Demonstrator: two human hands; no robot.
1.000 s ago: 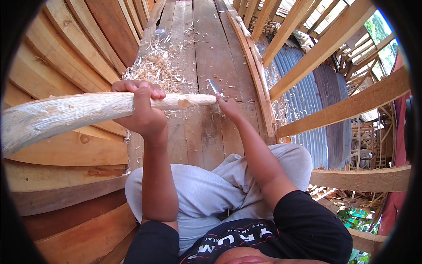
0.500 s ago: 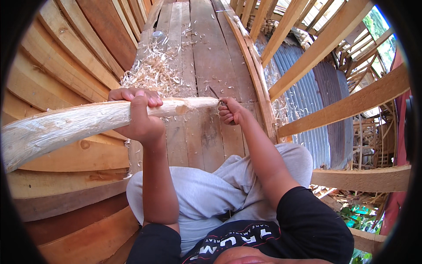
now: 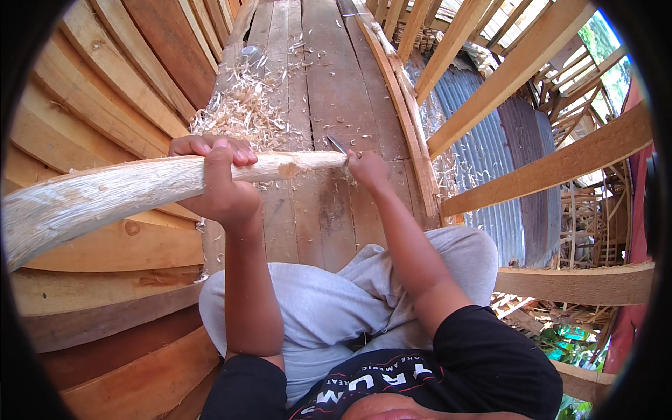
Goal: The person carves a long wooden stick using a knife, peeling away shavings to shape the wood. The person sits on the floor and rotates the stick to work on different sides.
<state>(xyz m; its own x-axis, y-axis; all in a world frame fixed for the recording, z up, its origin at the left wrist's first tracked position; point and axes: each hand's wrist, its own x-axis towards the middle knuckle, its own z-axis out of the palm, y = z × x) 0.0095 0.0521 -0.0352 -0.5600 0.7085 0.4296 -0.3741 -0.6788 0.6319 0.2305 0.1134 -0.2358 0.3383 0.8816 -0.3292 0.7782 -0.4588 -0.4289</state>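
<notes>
A long, pale, peeled wooden pole [image 3: 119, 192] runs from the left rim to the middle of the view, narrowing toward its right end. A knot mark shows on it right of my left hand [image 3: 222, 175], which is closed around the pole with the thumb on the near side. At the thin tip, my right hand [image 3: 367, 169] is a fist round a knife [image 3: 336, 144]. Its blade points up and to the left past the pole's end; the handle is hidden in my fingers.
Curled wood shavings [image 3: 245, 112] lie heaped on the plank floor [image 3: 336, 217] beyond the pole, near a clear container [image 3: 250, 53]. A board wall [image 3: 105, 245] stands at left. Wooden rails [image 3: 546, 171] and corrugated metal sheets [image 3: 483, 133] are at right.
My right hand has turned at the pole's tip, its back now facing up, and the blade shows brighter and flatter. The left hand and pole have shifted very slightly left.
</notes>
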